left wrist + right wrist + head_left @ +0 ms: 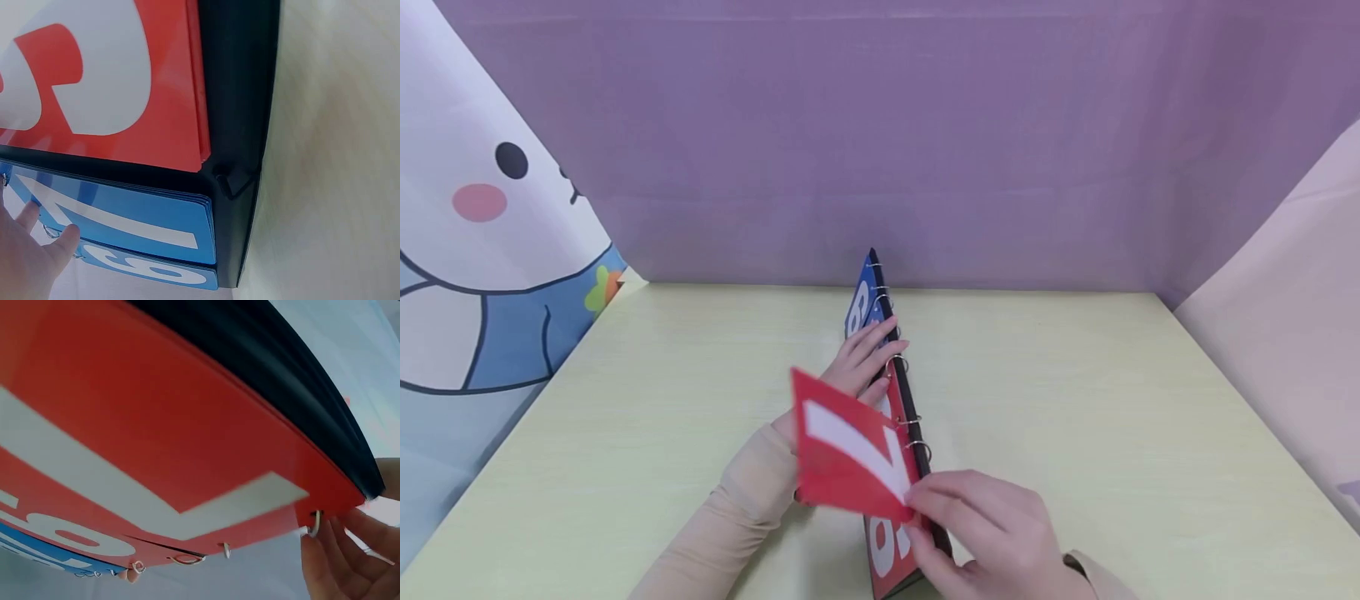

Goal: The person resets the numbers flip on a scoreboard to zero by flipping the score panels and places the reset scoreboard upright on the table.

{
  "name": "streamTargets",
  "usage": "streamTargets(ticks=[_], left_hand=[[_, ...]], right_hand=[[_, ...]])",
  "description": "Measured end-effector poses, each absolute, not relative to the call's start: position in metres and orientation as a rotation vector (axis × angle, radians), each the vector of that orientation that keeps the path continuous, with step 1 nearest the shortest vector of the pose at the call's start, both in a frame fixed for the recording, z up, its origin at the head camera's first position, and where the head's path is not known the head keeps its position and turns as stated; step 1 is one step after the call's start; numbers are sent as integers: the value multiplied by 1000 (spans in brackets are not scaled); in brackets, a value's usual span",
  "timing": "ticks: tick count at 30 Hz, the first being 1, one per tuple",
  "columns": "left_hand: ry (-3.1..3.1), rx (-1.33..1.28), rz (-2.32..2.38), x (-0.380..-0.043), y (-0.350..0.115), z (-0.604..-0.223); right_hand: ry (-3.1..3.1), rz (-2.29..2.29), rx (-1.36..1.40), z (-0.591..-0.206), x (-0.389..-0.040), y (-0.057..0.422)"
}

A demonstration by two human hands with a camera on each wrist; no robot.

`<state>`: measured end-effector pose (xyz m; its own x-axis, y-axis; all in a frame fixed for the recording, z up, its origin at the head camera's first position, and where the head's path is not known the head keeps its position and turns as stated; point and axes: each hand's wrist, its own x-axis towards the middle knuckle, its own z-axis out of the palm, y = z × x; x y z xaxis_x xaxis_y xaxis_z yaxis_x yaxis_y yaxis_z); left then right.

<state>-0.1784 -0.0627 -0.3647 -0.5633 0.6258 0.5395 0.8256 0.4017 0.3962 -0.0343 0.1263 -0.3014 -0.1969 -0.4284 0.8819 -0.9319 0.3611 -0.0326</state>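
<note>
A flip scoreboard with a black frame (916,433) and metal rings stands on the table, seen almost edge-on, with blue number cards (859,308) at its far end and red ones (886,550) nearer. My right hand (1000,529) pinches the edge of a red card bearing a white 7 (842,454), which swings out leftward from the rings. Across the top edge lies my left hand (859,367), its fingers fairly straight and touching the board. In the left wrist view that hand (37,250) is against a blue card (125,215). The raised card hides part of the left wrist.
The pale wooden table (1075,400) spreads out on both sides of the scoreboard. Behind it hangs a purple cloth (880,142), and a cartoon-printed cloth (475,250) borders the left side.
</note>
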Motion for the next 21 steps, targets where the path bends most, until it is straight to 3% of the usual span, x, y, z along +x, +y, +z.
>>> streamTargets(ticks=[21], left_hand=[[-2521,-1165,-1002,-167,-64,-357]], right_hand=[[-1969,128,1595,-286,-26,136]])
